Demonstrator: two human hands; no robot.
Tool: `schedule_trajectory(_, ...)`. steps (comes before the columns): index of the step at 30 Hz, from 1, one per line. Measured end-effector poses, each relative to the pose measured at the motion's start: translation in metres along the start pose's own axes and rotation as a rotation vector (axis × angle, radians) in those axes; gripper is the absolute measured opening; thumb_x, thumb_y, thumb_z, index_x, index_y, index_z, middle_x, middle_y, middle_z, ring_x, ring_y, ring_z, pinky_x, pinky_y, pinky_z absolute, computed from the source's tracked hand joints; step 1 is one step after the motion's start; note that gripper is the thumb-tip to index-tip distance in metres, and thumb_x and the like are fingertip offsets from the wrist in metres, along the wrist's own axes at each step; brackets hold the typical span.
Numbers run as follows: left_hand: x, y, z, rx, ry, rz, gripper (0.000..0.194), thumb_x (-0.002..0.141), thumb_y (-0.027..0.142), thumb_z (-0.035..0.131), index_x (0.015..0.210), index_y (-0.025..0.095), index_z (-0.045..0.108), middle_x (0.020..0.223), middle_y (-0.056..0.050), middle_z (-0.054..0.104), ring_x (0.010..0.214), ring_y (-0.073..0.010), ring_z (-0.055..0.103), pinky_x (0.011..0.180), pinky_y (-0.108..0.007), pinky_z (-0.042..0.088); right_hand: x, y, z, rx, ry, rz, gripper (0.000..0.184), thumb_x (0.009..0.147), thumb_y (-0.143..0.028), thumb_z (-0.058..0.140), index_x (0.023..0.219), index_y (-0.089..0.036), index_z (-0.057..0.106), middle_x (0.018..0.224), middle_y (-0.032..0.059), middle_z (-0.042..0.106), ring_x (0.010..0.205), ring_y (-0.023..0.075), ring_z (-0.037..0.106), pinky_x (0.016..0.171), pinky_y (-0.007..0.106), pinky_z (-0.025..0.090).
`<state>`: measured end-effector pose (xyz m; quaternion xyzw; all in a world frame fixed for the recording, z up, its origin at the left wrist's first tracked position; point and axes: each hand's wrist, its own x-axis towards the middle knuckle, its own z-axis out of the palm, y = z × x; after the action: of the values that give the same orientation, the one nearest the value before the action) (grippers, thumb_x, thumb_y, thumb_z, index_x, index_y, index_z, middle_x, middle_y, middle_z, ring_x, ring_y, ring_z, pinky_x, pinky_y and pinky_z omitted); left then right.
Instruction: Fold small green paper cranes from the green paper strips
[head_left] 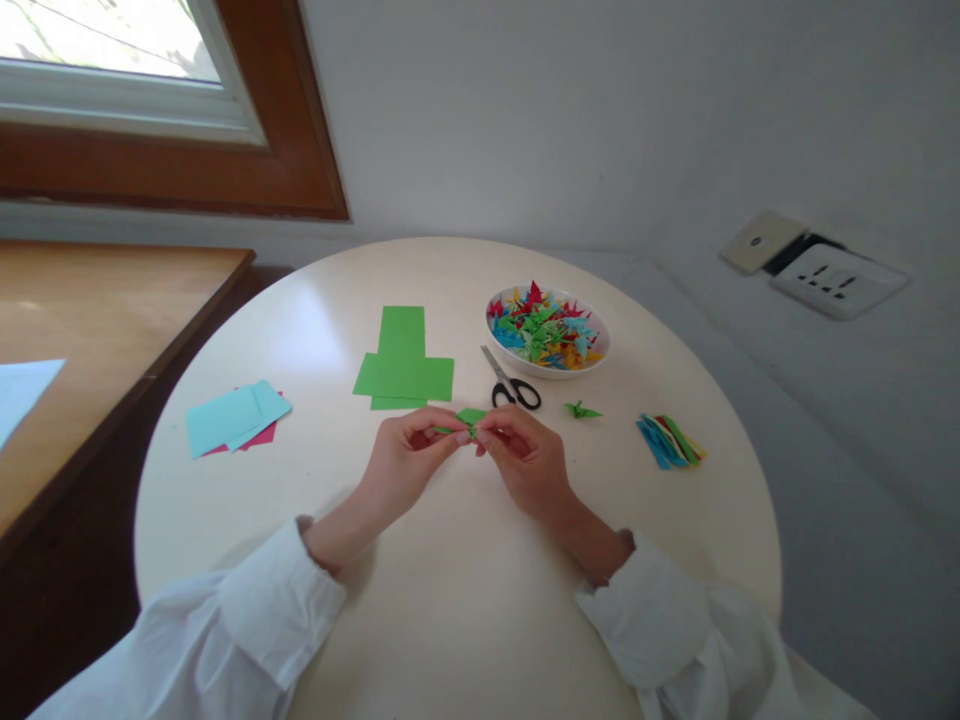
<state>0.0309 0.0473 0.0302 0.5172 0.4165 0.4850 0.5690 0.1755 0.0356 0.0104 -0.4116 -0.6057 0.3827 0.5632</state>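
Observation:
A small folded piece of green paper (472,416) is held up between both hands above the middle of the table. My left hand (409,452) pinches its left side between thumb and fingers. On the other side, my right hand (529,455) is closed on it the same way, the thumbs almost meeting. The fingers cover much of the folds. Just beyond the hands lie scissors (511,384) with black handles, and a green paper crane (582,410) rests to their right. Flat green paper sheets (403,362) overlap behind my left hand.
A white bowl (547,372) full of colourful paper cranes stands at the back right of the round table (442,620). Coloured paper strips (670,442) lie at the right. Light blue sheets (232,415) over red ones lie at the left. A wooden desk (112,300) adjoins.

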Motion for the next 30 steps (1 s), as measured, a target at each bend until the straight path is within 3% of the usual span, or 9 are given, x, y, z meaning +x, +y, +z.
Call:
schedule_trajectory(11, -0.0029, -0.0013, 0.0041, 0.014, 0.084, -0.043, 0.011, 0.059, 0.021, 0.073, 0.065, 0.013, 0.066, 0.066, -0.003, 0.067, 0.059, -0.0121, 0.058, 0.055, -0.023, 0.045, -0.002, -0.0009, 0.0029, -0.058, 0.041, 0.028, 0.005, 0.076, -0.022, 0.059, 0.072, -0.019, 0.059, 0.069, 0.0007, 0.057, 0.056, 0.0097, 0.054, 0.051, 0.022, 0.049)
schedule_trajectory(30, -0.0036, -0.0016, 0.0056, 0.021, 0.139, -0.043, 0.012, 0.058, 0.023, 0.073, 0.061, 0.014, 0.065, 0.064, -0.002, 0.064, 0.055, -0.0101, 0.053, 0.051, -0.021, 0.041, -0.0008, -0.0002, 0.0049, 0.033, 0.059, 0.053, 0.003, 0.073, -0.021, 0.062, 0.071, -0.019, 0.061, 0.072, 0.0006, 0.059, 0.054, 0.0084, 0.054, 0.049, 0.021, 0.051)
